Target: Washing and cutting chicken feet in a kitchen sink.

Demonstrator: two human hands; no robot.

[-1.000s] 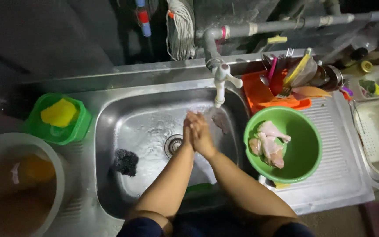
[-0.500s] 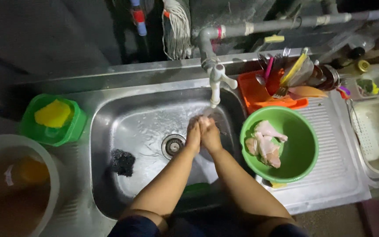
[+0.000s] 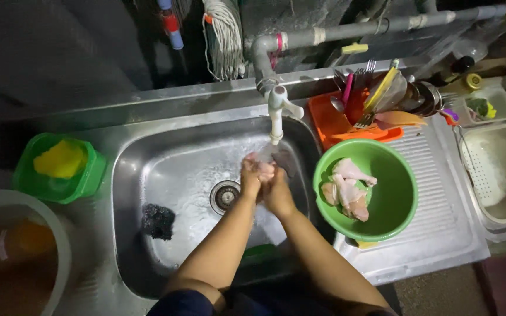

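Note:
My left hand (image 3: 254, 175) and my right hand (image 3: 277, 188) are pressed together over the steel sink (image 3: 147, 169), under the white tap (image 3: 276, 111). Water runs from the tap onto them. Neither hand holds anything; the fingers rub against each other. The round drain (image 3: 225, 196) lies just left of my hands. To the right, on the sink's edge, a green bowl (image 3: 390, 205) holds raw chicken pieces (image 3: 346, 187).
A dark scrubber (image 3: 157, 221) lies in the basin. A small green container with a yellow sponge (image 3: 61, 161) sits at the left, a large white tub (image 3: 13, 257) below it. An orange rack of cutlery (image 3: 358, 111) and a white basin (image 3: 502, 172) stand to the right.
My hands have shifted slightly toward the tap and keep rubbing together under the water. The view has drifted a little.

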